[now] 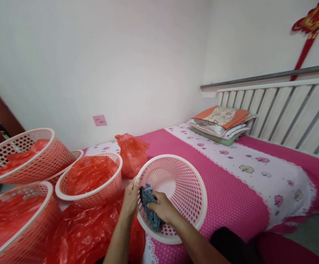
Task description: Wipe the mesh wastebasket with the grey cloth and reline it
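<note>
A pink perforated plastic basket (200, 200) lies tilted on the bed, its mouth turned toward me. My left hand (131, 196) grips the basket's rim on the left side, fingers closed over its edge. Inside the mouth, my right hand (163, 208) clutches a fuzzy grey-blue cloth (150, 211) and presses it against the basket's inner left wall. The right fingertips are partly hidden in the cloth.
Left of me stand several more pink baskets (93, 196) with red plastic bags inside. A loose red bag (90, 234) lies in front of them, another (133, 154) behind. Folded bedding (222, 123) is stacked by the white headboard (280, 113).
</note>
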Available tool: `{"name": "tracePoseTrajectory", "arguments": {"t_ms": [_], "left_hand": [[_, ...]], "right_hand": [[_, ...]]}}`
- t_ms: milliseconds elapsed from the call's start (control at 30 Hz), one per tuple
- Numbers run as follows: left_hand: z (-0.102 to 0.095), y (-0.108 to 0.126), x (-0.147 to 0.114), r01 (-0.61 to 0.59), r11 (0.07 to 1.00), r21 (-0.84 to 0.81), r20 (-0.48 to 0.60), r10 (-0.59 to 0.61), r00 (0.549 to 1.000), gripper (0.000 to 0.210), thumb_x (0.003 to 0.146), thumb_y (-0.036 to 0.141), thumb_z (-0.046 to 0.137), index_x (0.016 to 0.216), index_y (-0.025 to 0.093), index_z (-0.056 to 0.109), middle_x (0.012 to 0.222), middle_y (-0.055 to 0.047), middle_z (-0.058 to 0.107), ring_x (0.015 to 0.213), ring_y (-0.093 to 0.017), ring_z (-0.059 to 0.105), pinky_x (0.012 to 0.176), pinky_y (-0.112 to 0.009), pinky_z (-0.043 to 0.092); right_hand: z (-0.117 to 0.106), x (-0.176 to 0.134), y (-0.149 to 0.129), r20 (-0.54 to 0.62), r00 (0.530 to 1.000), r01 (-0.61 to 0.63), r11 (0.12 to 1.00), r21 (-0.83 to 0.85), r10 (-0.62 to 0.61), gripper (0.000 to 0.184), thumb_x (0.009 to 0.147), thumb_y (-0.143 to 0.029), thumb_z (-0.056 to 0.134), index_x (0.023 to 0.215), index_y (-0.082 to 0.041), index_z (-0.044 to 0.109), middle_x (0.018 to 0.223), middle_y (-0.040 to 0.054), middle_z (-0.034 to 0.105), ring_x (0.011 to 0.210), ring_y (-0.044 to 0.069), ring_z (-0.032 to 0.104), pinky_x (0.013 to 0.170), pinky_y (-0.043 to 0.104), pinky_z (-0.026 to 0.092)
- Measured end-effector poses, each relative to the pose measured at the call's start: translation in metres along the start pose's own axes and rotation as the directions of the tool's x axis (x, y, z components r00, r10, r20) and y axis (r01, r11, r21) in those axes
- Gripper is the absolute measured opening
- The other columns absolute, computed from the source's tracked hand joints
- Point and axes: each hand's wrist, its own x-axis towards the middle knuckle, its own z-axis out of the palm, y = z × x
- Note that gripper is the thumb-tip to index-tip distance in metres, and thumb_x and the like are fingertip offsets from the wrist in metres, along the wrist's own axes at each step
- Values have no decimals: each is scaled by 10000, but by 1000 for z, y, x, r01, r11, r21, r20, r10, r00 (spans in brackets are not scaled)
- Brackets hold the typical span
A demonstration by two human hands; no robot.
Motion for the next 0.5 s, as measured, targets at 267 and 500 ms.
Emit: {"name": "tracePoseTrajectory", "arguments": {"t_ms": [267,500], "left_hand": [[1,5,-2,30,998,53,-29,-28,999,668,844,715,687,1228,175,772,1104,-105,825,1151,-349,707,1010,-463,549],[2,6,-3,31,997,74,-29,-29,999,703,857,739,658,1248,164,753,1030,-99,820,1095,-340,710,1015,-456,527]], "right_hand": [[1,-11,-20,39,997,-70,966,250,63,240,664,-229,655,896,-184,701,759,-15,712,696,203,676,672,297,511],[5,-17,-29,60,992,-123,888,443,108,267,611,-264,704,860,-170,716,708,-14,705,695,192,655,697,291,490]]}}
